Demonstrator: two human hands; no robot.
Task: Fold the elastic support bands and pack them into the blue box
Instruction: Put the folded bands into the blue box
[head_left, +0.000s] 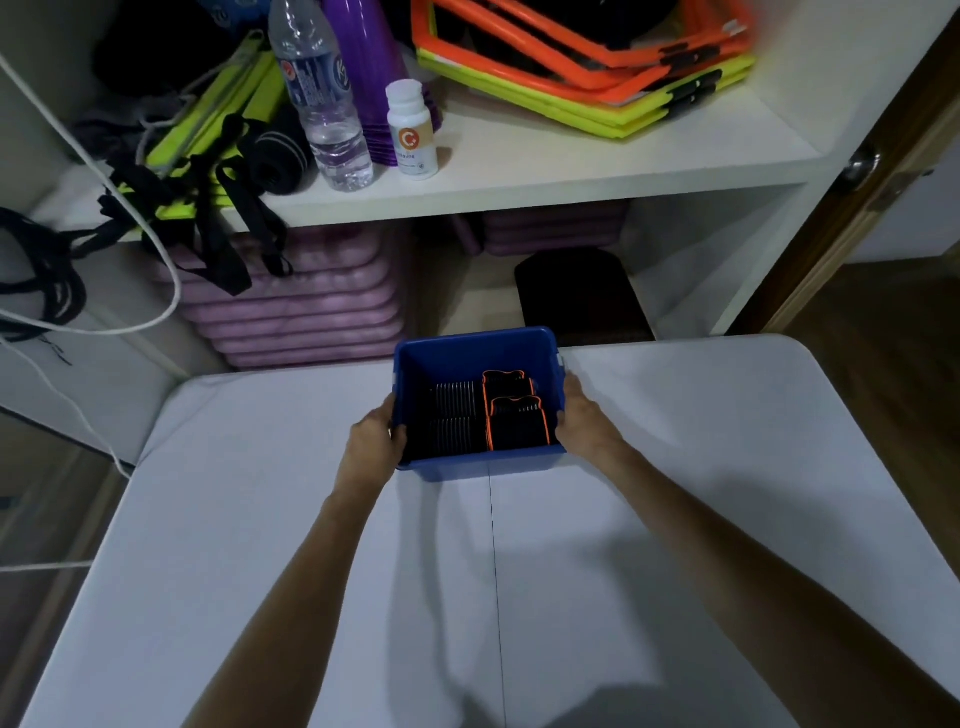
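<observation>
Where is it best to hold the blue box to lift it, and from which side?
Grip the blue box under its rim on the two short sides, one hand each side, as the left hand and right hand do now; its top is open and loaded.

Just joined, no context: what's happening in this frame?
A person is holding the blue box by its two sides at the far edge of a white table: left hand on the left wall with the thumb over the rim, right hand against the right wall. Inside lie folded black support bands, two with orange trim. No loose bands show on the table, so packing looks done or nearly so.
</observation>
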